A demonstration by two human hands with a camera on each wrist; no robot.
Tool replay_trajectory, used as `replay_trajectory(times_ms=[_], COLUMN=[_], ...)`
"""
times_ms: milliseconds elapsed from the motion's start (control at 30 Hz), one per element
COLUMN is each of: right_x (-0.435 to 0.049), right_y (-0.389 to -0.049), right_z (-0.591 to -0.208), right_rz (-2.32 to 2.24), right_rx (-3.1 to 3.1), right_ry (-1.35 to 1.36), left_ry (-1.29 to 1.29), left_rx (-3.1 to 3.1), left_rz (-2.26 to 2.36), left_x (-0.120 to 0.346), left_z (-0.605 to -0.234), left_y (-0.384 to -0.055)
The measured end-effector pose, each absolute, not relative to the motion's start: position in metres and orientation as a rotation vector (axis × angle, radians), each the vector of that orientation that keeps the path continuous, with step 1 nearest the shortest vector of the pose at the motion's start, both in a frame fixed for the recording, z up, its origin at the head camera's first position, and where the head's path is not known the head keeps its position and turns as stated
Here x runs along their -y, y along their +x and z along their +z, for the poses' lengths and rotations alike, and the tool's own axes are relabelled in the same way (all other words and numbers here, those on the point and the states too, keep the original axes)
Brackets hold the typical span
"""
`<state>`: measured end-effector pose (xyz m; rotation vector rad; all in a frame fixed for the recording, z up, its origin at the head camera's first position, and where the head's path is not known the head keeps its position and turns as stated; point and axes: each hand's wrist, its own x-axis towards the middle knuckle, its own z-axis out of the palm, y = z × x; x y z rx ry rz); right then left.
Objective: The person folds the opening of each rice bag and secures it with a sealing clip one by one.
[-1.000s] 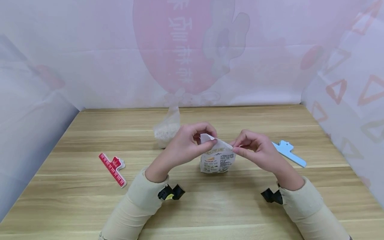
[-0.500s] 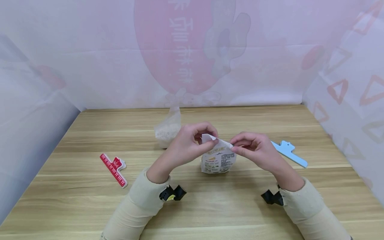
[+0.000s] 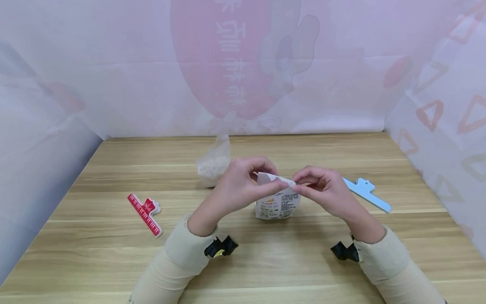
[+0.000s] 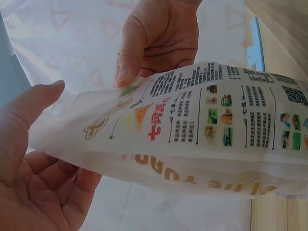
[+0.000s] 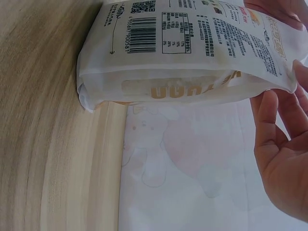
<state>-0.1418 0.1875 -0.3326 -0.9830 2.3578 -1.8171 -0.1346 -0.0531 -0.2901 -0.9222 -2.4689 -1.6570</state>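
A white printed food bag (image 3: 279,204) stands upright on the table between my two hands, its top edge slanting toward the right. My left hand (image 3: 243,183) holds the top from the left, thumb laid along the near side and fingers behind. At the right top corner, my right hand (image 3: 326,190) pinches the edge between thumb and fingertips. Close up in the left wrist view, the bag (image 4: 192,110) shows a logo, small pictures and text; a barcode and a table are on the bag (image 5: 178,36) in the right wrist view.
A clear bag of pale grains (image 3: 212,166) stands behind my left hand. A red clip (image 3: 145,214) lies to the left on the wooden table (image 3: 265,270), and a light blue clip (image 3: 366,194) to the right. Printed white cloth (image 3: 341,84) walls the back and sides.
My left thumb has slid rightward along the bag's top edge, closer to the right hand, and the edge there has dipped a little. The right hand stays at its corner.
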Motion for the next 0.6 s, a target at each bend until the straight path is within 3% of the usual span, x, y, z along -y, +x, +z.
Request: replay_trajectory(times_ms=[600], right_x=[-0.186], right_y=[-0.1421], right_z=[-0.3341], right_rz=[-1.823], right_rx=[-2.381], right_ry=[-0.98], left_ry=[-0.921], left_rx=[2.471], left_rz=[-1.549], left_x=[0.0493], left_z=[-0.2907], left_y=[-0.135])
